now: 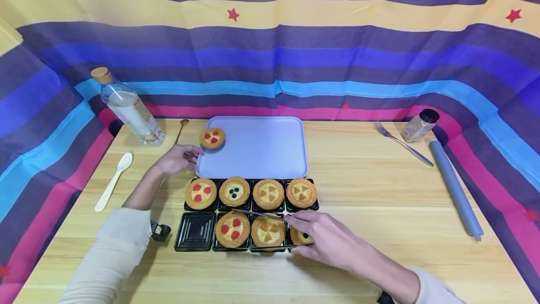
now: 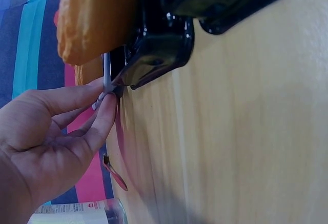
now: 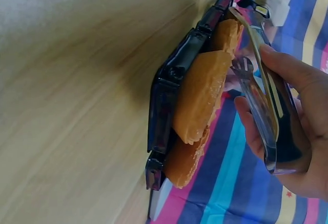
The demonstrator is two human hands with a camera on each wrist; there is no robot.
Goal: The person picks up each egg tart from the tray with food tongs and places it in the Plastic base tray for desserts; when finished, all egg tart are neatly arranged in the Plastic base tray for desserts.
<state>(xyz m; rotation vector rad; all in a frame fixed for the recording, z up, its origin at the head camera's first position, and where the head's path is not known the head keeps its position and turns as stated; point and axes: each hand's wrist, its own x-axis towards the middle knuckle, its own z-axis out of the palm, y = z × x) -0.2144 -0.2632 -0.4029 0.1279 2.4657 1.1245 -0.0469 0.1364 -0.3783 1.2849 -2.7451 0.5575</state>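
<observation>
My left hand (image 1: pixel 179 159) pinches the left edge of a lavender tray (image 1: pixel 261 149); the left wrist view shows the thumb and fingers at its rim (image 2: pixel 107 73). A tart with red berries (image 1: pixel 212 138) sits in that tray's left corner. My right hand (image 1: pixel 322 238) holds metal tongs (image 3: pixel 274 101), their arms spread apart above the front row of tarts. Beneath them are a red-berry tart (image 1: pixel 232 230) and a tart with triangular pieces (image 1: pixel 268 231). A blueberry tart (image 1: pixel 298 237) is partly hidden by the right hand. The front-left black holder (image 1: pixel 195 231) has no tart.
Behind the front row, several more tarts sit in black holders (image 1: pixel 202 194). At left are a tilted-looking clear bottle (image 1: pixel 135 111), a white spoon (image 1: pixel 114 182) and a thin brown-tipped utensil (image 1: pixel 181 130). A fork (image 1: pixel 402 142), a jar (image 1: pixel 419 125) and a grey-blue roll (image 1: pixel 455 189) lie right.
</observation>
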